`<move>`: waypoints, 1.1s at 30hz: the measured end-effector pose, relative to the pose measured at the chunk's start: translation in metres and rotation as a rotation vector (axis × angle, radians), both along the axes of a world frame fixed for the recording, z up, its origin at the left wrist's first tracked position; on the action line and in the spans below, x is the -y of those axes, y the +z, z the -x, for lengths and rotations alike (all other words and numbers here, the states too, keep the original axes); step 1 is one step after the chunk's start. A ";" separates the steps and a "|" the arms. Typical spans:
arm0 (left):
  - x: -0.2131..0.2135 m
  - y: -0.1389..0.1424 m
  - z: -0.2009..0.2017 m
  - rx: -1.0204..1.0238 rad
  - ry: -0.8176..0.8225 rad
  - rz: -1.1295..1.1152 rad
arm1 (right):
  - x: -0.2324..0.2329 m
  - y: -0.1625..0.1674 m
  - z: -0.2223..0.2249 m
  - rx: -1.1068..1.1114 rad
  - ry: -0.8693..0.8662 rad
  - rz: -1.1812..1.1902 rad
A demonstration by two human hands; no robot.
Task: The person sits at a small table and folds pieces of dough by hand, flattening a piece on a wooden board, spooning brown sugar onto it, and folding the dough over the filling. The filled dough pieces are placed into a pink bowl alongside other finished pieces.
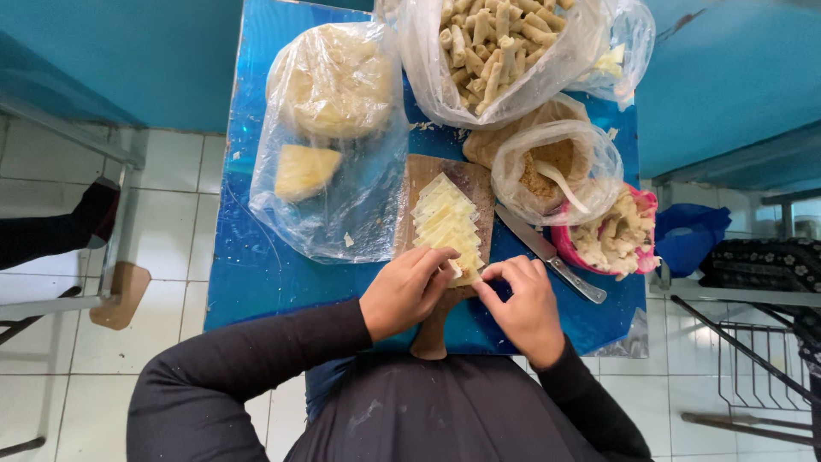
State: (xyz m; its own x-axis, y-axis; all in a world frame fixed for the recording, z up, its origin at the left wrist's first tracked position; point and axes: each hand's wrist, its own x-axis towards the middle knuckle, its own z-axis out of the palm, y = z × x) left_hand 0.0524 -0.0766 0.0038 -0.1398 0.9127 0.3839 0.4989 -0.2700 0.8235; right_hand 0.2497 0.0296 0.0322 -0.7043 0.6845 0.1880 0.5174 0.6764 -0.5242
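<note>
- I am watching the left hand (404, 293) and right hand (522, 306) meeting at the near end of the cheese slices (446, 229); both sets of fingertips are pinching together on the nearest slice, lying at 6 o'clock of the row on the board (421, 184).
- The slices are overlapping closely, so I am judging that pulling one could be dragging its neighbours along or tearing it.
- The knife (552, 255) is lying at 1 o'clock of the right hand, blade near the knuckles; a sideways reach could be brushing it.
- The pink bowl (647, 224) is sitting at the table's (256, 274) 3 o'clock edge; a nudge could be tipping it off.
</note>
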 end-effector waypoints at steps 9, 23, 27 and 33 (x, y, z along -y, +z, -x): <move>0.001 -0.006 -0.001 -0.037 0.006 -0.019 | 0.007 -0.009 0.002 -0.077 -0.113 0.155; 0.003 -0.003 -0.001 -0.086 0.022 -0.026 | 0.015 -0.001 0.011 -0.100 -0.047 0.116; 0.004 -0.001 -0.001 -0.091 0.021 -0.011 | 0.021 0.001 0.012 -0.196 -0.146 0.262; 0.004 0.000 0.001 -0.179 0.001 -0.087 | 0.022 0.000 0.013 -0.232 0.000 0.146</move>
State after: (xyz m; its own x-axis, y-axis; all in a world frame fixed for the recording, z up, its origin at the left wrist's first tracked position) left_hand 0.0517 -0.0802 0.0038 -0.0634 0.8751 0.4799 0.6360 -0.3351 0.6951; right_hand 0.2367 0.0077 0.0323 -0.6539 0.7161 0.2440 0.3717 0.5850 -0.7209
